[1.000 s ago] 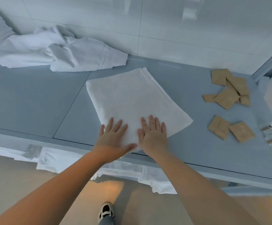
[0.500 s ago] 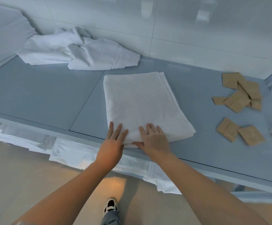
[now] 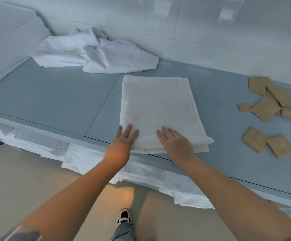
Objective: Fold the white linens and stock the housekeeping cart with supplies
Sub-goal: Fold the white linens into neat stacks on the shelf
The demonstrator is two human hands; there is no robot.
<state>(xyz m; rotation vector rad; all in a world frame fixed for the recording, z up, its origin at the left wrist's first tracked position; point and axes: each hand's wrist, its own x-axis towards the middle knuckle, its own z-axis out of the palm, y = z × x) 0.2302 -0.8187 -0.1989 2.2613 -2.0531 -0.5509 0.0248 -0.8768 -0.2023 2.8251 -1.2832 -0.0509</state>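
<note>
My fingers (image 3: 130, 130) straight, both hands flat on folded towel (image 3: 158, 110) at blue surface (image 3: 54, 101) near edge. Done: 1 fold. Left: crumpled linen (image 3: 96, 53); brown packets (image 3: 269, 105) unstocked.

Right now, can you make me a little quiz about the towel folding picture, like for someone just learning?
1. True or false: both hands lie flat on the folded white towel.
2. Which lies right of the towel on the blue-grey table? A) brown paper packets B) a red bucket C) a green bottle
3. Fill in: behind the towel, by the wall, a white sheet lies in a ______ heap.

Key
1. True: the left hand and the right hand rest with straight fingers on the towel's near edge.
2. A: the brown paper packets.
3. Crumpled: the crumpled sheet is not folded yet.
</note>
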